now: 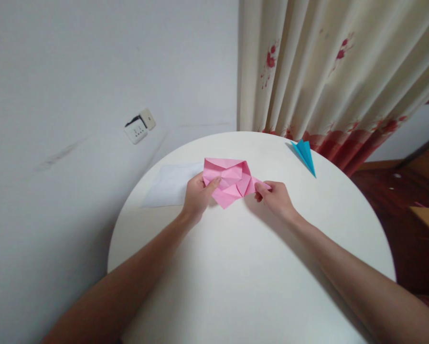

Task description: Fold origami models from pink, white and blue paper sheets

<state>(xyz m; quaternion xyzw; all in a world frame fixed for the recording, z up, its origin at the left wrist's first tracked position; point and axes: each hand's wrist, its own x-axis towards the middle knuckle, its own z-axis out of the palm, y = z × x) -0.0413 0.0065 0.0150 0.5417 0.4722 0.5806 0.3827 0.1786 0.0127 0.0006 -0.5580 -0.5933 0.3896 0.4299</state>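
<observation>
A creased, partly folded pink paper (232,179) is held just above the round white table (257,267), near its far side. My left hand (196,196) grips the paper's left edge, thumb on top. My right hand (276,197) pinches the paper's right corner between thumb and fingers. Both forearms reach in from the near edge.
A white sheet (169,185) lies flat left of the pink paper, partly under my left hand. A folded blue paper piece (305,154) rests at the table's far right edge. A grey wall with a socket (139,126) stands behind; a flowered curtain (325,71) hangs at the right.
</observation>
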